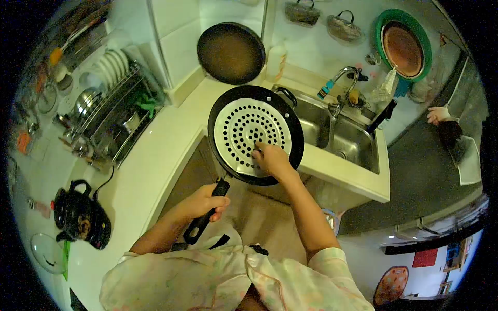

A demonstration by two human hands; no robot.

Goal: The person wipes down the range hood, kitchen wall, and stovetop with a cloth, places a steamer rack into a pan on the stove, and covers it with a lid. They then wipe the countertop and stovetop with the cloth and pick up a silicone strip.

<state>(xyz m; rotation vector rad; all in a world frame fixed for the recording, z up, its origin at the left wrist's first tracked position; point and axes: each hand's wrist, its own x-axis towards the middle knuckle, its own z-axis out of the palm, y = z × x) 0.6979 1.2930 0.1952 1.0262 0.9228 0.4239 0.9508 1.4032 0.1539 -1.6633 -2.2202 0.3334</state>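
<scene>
My left hand [204, 201] is wrapped around the black handle [199, 226] of a dark wok [296, 137], held above the floor in front of my body. Inside the wok lies a round silver steamer plate [236, 120], punched with rings of holes. The fingers of my right hand [272, 159] are curled against this plate, just below its centre, with the fingertips at the holes. Whether a fingertip goes through a hole is hard to make out. A small loop handle [287, 97] sits on the wok's far rim.
Behind the wok, a brown round pan [231, 53] leans against the wall. A double sink [353, 146] with a curved faucet [353, 72] is at right. On the left counter [140, 155] stand a dish rack [111, 114] and a black kettle [78, 212].
</scene>
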